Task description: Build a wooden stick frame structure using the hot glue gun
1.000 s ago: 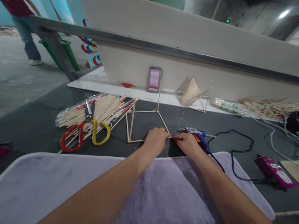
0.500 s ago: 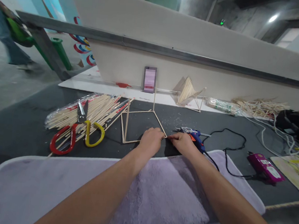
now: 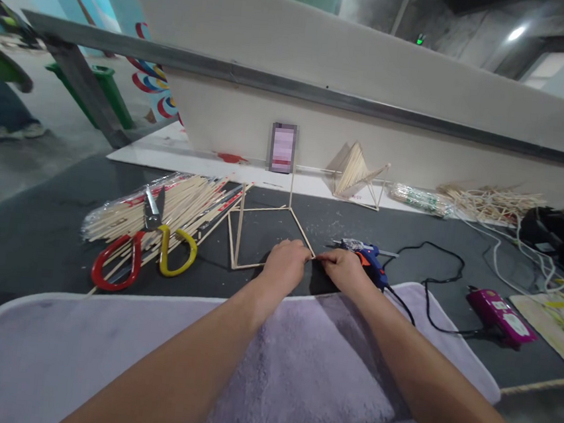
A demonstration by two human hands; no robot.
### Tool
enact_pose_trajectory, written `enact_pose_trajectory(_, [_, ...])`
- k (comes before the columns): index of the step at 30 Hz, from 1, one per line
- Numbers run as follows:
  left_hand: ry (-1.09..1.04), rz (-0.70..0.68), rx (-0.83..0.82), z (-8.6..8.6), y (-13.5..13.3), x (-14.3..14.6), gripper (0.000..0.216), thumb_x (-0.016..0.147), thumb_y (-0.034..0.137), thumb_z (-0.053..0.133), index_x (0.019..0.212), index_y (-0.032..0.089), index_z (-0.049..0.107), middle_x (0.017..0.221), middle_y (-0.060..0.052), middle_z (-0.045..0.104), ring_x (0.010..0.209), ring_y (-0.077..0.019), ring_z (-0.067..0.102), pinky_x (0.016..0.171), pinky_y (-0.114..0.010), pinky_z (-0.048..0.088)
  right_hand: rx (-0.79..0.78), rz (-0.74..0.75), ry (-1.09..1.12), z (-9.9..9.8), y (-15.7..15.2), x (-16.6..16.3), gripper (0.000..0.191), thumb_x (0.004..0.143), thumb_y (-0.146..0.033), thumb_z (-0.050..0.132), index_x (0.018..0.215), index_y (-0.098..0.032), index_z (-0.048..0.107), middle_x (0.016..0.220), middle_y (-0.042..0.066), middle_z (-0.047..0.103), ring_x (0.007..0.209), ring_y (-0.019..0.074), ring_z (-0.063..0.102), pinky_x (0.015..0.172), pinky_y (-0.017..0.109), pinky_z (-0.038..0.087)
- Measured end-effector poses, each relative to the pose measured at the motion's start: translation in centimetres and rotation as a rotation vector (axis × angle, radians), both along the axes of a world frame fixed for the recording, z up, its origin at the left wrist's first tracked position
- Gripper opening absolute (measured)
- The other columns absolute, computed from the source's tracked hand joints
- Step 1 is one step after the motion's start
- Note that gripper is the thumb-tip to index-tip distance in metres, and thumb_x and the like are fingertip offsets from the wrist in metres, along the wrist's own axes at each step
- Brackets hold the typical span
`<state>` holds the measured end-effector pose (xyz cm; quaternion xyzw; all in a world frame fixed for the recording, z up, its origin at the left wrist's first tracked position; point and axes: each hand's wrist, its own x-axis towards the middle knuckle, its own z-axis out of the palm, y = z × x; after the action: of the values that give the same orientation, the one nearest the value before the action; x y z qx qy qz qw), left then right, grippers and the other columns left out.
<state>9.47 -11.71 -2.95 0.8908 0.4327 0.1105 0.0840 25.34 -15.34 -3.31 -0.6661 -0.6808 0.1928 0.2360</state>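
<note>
A frame of thin wooden sticks (image 3: pixel 239 227) rests on the dark table, with two sticks standing upright from its corners. My left hand (image 3: pixel 287 262) is closed at the frame's near right side, fingertips at the corner and covering part of the near stick. From the other side my right hand (image 3: pixel 343 270) pinches at that same corner; its fingertips nearly meet the left ones. What lies between the fingertips is mostly hidden. Just beyond the right hand lies a blue glue gun (image 3: pixel 372 257) with an orange trigger, partly covered by the hand.
Scissors (image 3: pixel 152 215) with red and yellow handles lie over bagged sticks (image 3: pixel 193 200) at left. A stick model (image 3: pixel 353 172) and a phone (image 3: pixel 283 148) stand at the back. Right are a black cord (image 3: pixel 427 285) and magenta device (image 3: pixel 501 318). A lilac towel (image 3: pixel 307 367) covers the near edge.
Both hands keep their place at the frame's corner. In the left background a walking person has shifted, and the view has moved slightly.
</note>
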Motion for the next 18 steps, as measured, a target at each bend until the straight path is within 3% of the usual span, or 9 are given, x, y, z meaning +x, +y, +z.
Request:
enact_pose_trajectory(12, [0.026, -0.009, 0.044, -0.2, -0.5, -0.3, 0.027, 0.082, 0.016, 0.043, 0.092, 0.024, 0.066, 0.089, -0.006, 0.059, 0.085, -0.0168, 0.054, 0.079, -0.030, 0.040, 0.047, 0.034, -0.132, -0.4, 0.0, -0.1, 0.035, 0.074, -0.010, 0.045, 0.093, -0.022, 0.071, 0.091, 0.003, 0.070, 0.085, 0.0152, 0.062, 0.076, 0.023, 0.045])
enact_pose_trajectory(16, [0.032, -0.012, 0.172, 0.5, -1.6, -0.2, 0.027, 0.085, 0.020, 0.041, 0.106, 0.021, 0.059, 0.094, -0.008, 0.058, 0.090, -0.0199, 0.053, 0.080, -0.035, 0.041, 0.095, 0.013, -0.167, -0.7, 0.0, -0.3, 0.028, 0.075, -0.015, 0.047, 0.091, -0.018, 0.070, 0.091, 0.006, 0.068, 0.085, 0.0165, 0.060, 0.076, 0.024, 0.043])
enact_pose_trajectory(18, [0.021, -0.062, 0.234, 1.5, -2.8, 0.0, 0.025, 0.085, 0.020, 0.042, 0.103, 0.019, 0.058, 0.095, -0.009, 0.058, 0.090, -0.0209, 0.053, 0.080, -0.036, 0.041, 0.111, 0.028, -0.156, -0.6, -0.1, -0.4, 0.025, 0.074, -0.016, 0.049, 0.088, -0.017, 0.069, 0.088, 0.007, 0.067, 0.083, 0.0170, 0.059, 0.074, 0.024, 0.042])
